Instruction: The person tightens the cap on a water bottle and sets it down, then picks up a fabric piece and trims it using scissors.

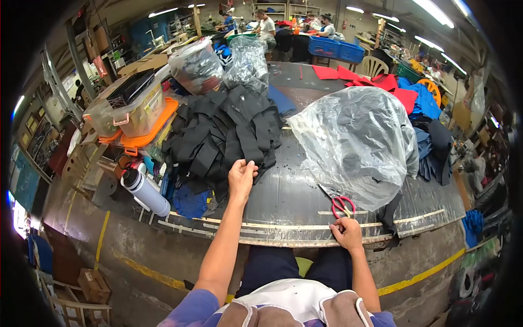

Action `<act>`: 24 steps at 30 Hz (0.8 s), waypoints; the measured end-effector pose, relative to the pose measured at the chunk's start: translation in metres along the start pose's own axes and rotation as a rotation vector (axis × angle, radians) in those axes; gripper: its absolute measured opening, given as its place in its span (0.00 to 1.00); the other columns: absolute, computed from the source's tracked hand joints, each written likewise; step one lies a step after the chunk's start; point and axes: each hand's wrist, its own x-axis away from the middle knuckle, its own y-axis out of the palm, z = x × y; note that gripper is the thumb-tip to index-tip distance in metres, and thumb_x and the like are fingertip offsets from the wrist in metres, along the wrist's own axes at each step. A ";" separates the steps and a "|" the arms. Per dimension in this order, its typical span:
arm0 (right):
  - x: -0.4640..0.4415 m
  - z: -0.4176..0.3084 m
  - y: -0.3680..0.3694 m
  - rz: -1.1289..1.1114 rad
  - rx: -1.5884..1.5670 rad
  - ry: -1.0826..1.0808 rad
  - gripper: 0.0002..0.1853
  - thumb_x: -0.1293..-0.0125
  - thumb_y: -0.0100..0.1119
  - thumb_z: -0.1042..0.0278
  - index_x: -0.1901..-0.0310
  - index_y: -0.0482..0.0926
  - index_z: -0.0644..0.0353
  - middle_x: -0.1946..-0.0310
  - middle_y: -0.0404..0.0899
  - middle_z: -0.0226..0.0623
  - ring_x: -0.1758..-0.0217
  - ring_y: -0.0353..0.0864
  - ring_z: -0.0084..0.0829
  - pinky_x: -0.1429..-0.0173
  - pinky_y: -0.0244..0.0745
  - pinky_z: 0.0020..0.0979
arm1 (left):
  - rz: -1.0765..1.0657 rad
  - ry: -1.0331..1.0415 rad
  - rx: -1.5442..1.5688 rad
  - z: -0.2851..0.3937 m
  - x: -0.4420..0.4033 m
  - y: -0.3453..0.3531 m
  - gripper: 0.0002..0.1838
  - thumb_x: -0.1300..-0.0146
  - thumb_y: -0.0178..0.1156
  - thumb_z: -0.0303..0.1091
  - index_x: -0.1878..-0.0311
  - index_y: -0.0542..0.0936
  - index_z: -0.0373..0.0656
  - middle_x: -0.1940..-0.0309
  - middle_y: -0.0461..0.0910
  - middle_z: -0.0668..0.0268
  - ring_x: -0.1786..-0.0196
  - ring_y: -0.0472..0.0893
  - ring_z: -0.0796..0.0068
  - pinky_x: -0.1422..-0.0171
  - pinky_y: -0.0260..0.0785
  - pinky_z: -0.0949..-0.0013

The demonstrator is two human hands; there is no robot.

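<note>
A large heap of black fabric strips [218, 128] lies on the dark worktable [283, 191]. My left hand [241, 179] is at the heap's front edge, fingers curled in a pinch against the end of a strip. By the table's front edge is my right hand [347, 234], its fingers bent closed just below the scissors [342, 206]. Whatever it may hold is too small to make out. The scissors have red handles, and their blades point toward a clear plastic bag [359, 141]. A narrow black strip [389, 215] hangs over the edge to the right.
A grey bottle [145, 192] and blue cloth [190, 201] lie at the left. Behind them are plastic boxes with an orange lid [143, 139] and filled clear bags [196, 65]. Red fabric [381, 82] and blue fabric [417, 101] lie back right. Several people work beyond.
</note>
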 end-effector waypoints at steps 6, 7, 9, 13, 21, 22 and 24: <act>0.001 0.002 0.005 0.012 0.023 0.042 0.10 0.38 0.79 0.67 0.68 0.84 0.58 0.81 0.75 0.35 0.77 0.76 0.37 0.67 0.70 0.40 | -0.298 0.068 0.047 -0.012 0.090 0.036 0.05 0.21 0.67 0.32 0.52 0.84 0.40 0.63 0.83 0.76 0.60 0.79 0.86 0.53 0.72 0.75; -0.001 0.002 0.006 0.004 0.017 0.058 0.10 0.37 0.79 0.66 0.68 0.84 0.59 0.81 0.75 0.36 0.77 0.76 0.37 0.68 0.70 0.40 | -0.333 0.081 0.019 -0.017 0.115 0.040 0.05 0.21 0.67 0.32 0.53 0.84 0.40 0.63 0.81 0.77 0.61 0.77 0.87 0.55 0.70 0.74; 0.000 0.001 0.005 -0.025 0.010 0.090 0.11 0.36 0.78 0.66 0.68 0.84 0.59 0.81 0.75 0.36 0.78 0.76 0.36 0.68 0.70 0.39 | -0.366 0.068 -0.012 -0.033 0.161 0.044 0.06 0.21 0.67 0.31 0.54 0.84 0.40 0.64 0.80 0.77 0.61 0.75 0.87 0.56 0.68 0.74; 0.003 -0.005 0.007 -0.038 0.024 0.115 0.11 0.35 0.78 0.66 0.68 0.83 0.59 0.81 0.74 0.36 0.77 0.76 0.35 0.68 0.69 0.39 | -0.682 -0.220 0.022 -0.040 0.225 0.022 0.07 0.21 0.67 0.33 0.50 0.85 0.38 0.63 0.84 0.73 0.61 0.78 0.86 0.56 0.71 0.74; 0.002 0.001 0.012 0.031 0.050 0.084 0.12 0.35 0.78 0.65 0.69 0.83 0.58 0.81 0.74 0.36 0.77 0.76 0.38 0.67 0.69 0.42 | -0.714 -0.436 -0.260 0.014 0.197 -0.050 0.11 0.19 0.64 0.33 0.44 0.87 0.37 0.60 0.89 0.64 0.61 0.86 0.80 0.51 0.80 0.69; 0.001 -0.002 0.010 0.030 0.048 0.100 0.12 0.35 0.78 0.64 0.69 0.82 0.57 0.80 0.74 0.36 0.76 0.76 0.39 0.66 0.69 0.43 | -0.506 -0.279 -0.277 0.002 0.185 -0.055 0.12 0.20 0.65 0.34 0.43 0.87 0.37 0.60 0.90 0.64 0.61 0.86 0.79 0.51 0.80 0.69; 0.000 -0.001 0.008 0.029 0.039 0.107 0.13 0.35 0.79 0.64 0.70 0.82 0.57 0.80 0.74 0.36 0.75 0.76 0.41 0.65 0.69 0.44 | -0.123 0.050 -0.453 -0.022 0.153 -0.056 0.14 0.23 0.68 0.37 0.44 0.87 0.37 0.60 0.90 0.60 0.60 0.87 0.73 0.50 0.80 0.66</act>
